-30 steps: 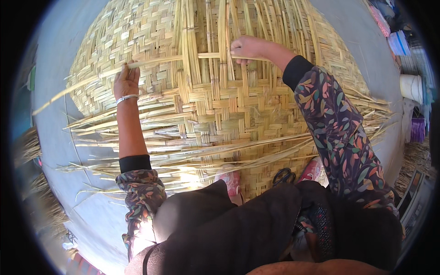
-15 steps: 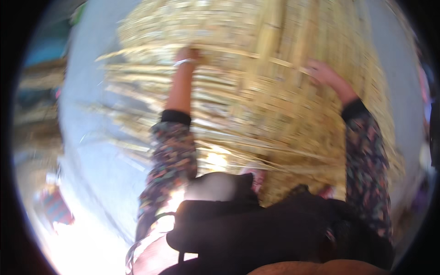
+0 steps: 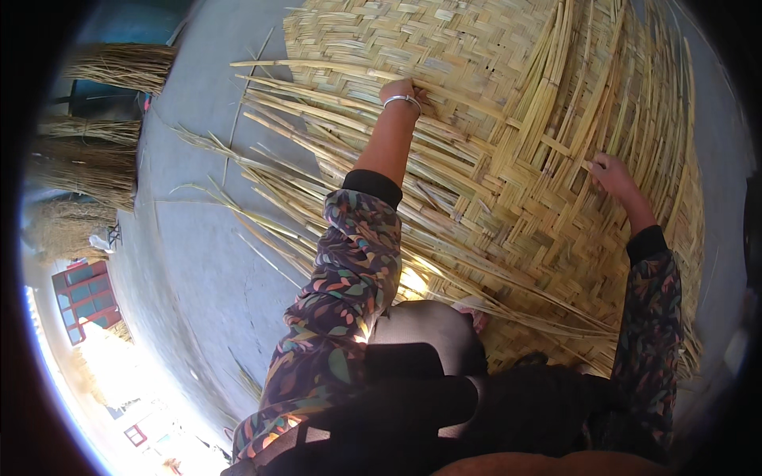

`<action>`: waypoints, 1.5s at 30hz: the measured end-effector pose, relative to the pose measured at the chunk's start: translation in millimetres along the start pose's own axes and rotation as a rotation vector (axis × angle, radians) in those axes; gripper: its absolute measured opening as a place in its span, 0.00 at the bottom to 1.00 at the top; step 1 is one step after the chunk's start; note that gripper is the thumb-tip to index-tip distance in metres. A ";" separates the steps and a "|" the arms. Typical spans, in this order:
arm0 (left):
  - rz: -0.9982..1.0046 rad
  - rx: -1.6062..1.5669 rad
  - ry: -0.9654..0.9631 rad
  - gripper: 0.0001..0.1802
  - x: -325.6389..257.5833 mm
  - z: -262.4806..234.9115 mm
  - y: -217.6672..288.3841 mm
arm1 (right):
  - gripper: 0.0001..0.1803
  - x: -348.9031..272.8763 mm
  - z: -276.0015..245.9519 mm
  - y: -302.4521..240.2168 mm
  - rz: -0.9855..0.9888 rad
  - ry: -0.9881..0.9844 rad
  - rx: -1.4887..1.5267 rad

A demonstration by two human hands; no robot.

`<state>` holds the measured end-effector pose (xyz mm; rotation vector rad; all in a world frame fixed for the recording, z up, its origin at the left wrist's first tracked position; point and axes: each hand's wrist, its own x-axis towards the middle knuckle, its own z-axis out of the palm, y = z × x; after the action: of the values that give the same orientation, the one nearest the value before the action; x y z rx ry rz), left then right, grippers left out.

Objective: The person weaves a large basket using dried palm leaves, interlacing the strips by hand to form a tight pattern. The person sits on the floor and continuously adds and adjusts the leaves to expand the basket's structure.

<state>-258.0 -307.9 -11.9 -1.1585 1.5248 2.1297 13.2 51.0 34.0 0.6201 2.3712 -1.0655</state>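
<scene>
A large woven straw mat (image 3: 508, 182) lies on the grey ground, with loose unwoven strips fanning out at its left and near edges. My left hand (image 3: 399, 91), a metal bangle at the wrist, presses on a long straw strip (image 3: 317, 70) at the mat's upper left. My right hand (image 3: 611, 174) pinches a strip among the upright bundle of long strips (image 3: 587, 87) on the mat's right side. Both forearms wear patterned sleeves. My dark-clothed knees (image 3: 429, 349) are at the mat's near edge.
Grey concrete floor (image 3: 206, 238) spreads to the left of the mat. Bundles of dried reeds (image 3: 87, 119) are stacked at the far left. A red-framed building (image 3: 83, 293) shows at the lower left rim.
The view has swung and rolled, so the mat now sits to the upper right. My left hand stays on the mat's left edge; my right hand has moved further right along the strips.
</scene>
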 end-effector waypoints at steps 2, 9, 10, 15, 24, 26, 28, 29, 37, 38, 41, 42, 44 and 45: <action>0.032 -0.003 -0.031 0.07 2.0 0.0 -4.6 | 0.15 -1.3 1.1 -3.9 -0.014 0.018 0.003; 0.046 0.121 -0.337 0.05 11.5 0.7 -35.2 | 0.16 -20.8 -33.7 33.9 -0.123 -0.049 -0.026; -0.007 0.070 -0.364 0.06 18.1 4.5 -39.9 | 0.15 -21.0 -39.3 47.4 -0.135 -0.093 0.015; 0.010 0.209 -0.290 0.07 7.0 17.0 -27.9 | 0.16 -25.1 -37.4 27.9 -0.062 0.042 -0.171; 0.048 0.191 -0.383 0.08 -18.5 34.5 -33.9 | 0.13 -39.8 -53.3 35.7 0.009 0.077 -0.234; 0.036 0.222 -0.351 0.09 -14.8 21.0 -38.9 | 0.14 -47.6 -36.7 38.4 -0.019 0.015 -0.225; 0.017 0.239 -0.329 0.09 -14.0 3.3 -48.3 | 0.14 -56.8 -21.4 49.0 0.000 -0.032 -0.143; 0.003 0.239 -0.330 0.10 -17.6 -4.2 -51.4 | 0.14 -58.8 -17.7 54.8 -0.003 -0.041 -0.138; 0.159 0.575 -0.359 0.15 -48.0 -21.4 -44.8 | 0.14 -58.7 -9.4 36.1 -0.028 0.024 -0.572; 0.212 0.708 -0.360 0.16 -48.6 -21.7 -47.8 | 0.14 -57.9 -3.8 31.6 -0.106 0.148 -0.623; 0.926 1.258 -0.262 0.14 -80.5 -23.3 -91.9 | 0.15 -49.7 14.4 6.6 -0.238 0.412 -0.565; 1.332 1.133 -0.434 0.16 -103.7 -22.9 -106.5 | 0.15 -41.3 22.6 -8.7 -0.212 0.416 -0.415; 1.631 1.352 -0.674 0.34 -139.6 -1.1 -120.8 | 0.17 -27.1 34.8 -19.9 -0.126 0.484 -0.228; 1.612 1.435 -0.662 0.36 -150.6 2.2 -125.8 | 0.18 -13.1 44.9 -19.0 -0.090 0.536 -0.180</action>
<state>-83.7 -222.0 15.4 1.4369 2.8185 0.6712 22.9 2.1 25.7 0.8176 2.9380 -0.7739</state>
